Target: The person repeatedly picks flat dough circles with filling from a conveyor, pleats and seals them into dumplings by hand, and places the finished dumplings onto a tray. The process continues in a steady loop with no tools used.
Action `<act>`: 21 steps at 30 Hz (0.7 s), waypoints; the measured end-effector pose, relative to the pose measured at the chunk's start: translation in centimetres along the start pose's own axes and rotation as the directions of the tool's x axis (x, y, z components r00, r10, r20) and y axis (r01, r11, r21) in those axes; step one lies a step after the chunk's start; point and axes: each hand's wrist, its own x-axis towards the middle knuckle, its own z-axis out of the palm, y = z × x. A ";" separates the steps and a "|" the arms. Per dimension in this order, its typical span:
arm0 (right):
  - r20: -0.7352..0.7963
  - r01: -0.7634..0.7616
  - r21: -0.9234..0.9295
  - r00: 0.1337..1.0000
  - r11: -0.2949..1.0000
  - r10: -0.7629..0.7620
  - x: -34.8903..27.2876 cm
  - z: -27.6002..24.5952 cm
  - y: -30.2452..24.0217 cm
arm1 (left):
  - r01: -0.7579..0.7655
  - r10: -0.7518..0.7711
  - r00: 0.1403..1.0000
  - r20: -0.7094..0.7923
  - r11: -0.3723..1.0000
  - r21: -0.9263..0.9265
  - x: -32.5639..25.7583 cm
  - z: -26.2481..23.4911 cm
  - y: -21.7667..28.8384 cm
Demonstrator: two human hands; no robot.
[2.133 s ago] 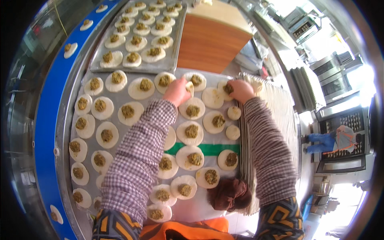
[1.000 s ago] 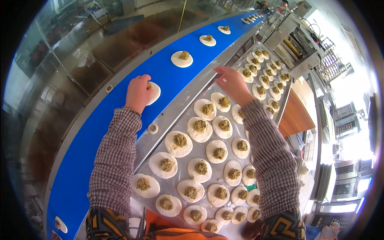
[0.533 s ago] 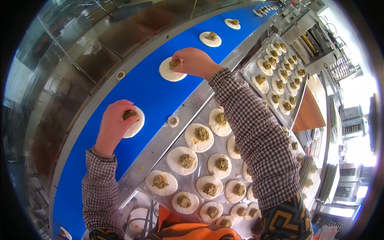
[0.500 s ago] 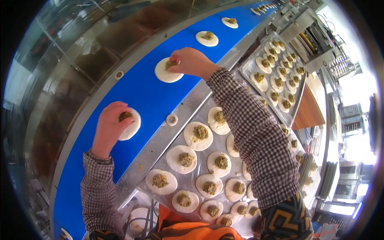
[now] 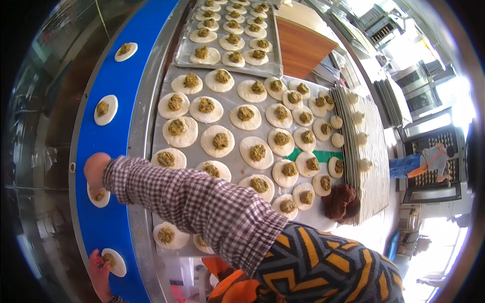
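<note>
On the blue conveyor belt [image 5: 103, 227] lie white dough rounds, each topped with a lump of brownish-green filling. My left hand [image 5: 99, 275], low on the belt, is closed with its fingers bent at the left side of one dough round [image 5: 117, 263], touching by its filling. Farther up the belt, my right hand [image 5: 95, 174] reaches down over another dough round [image 5: 102, 200]. Its fingers curl onto the filling there, and the back of the hand hides most of the fingertips. My right forearm crosses above the metal table and covers some rounds there.
Filled dough rounds [image 5: 221, 142] stand in rows on the metal table [image 5: 233, 154] right of the belt. A metal tray [image 5: 177, 59] at the back holds more. Stacked boards [image 5: 376, 166] and a brown cloth [image 5: 342, 203] lie right. Another person [image 5: 429, 161] stands by a rack.
My view has turned to the right, showing more of the table and the person. Both hands now appear farther left in view, still at dough rounds on the belt.
</note>
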 end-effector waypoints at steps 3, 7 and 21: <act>0.089 -0.057 0.067 0.995 0.996 0.051 0.1 1.6 -2.4 | 0.131 -0.145 0.969 0.201 0.988 0.080 -1.1 -2.3 -0.3; -0.028 -0.110 0.022 0.993 0.994 0.110 -1.5 5.4 -7.8 | 0.152 -0.272 0.924 0.268 0.906 0.395 -3.2 -4.3 -1.3; -0.209 0.244 0.763 0.969 0.598 -0.129 -11.6 17.7 -15.1 | -0.328 0.304 0.928 0.218 0.381 0.865 -21.7 -5.1 -2.5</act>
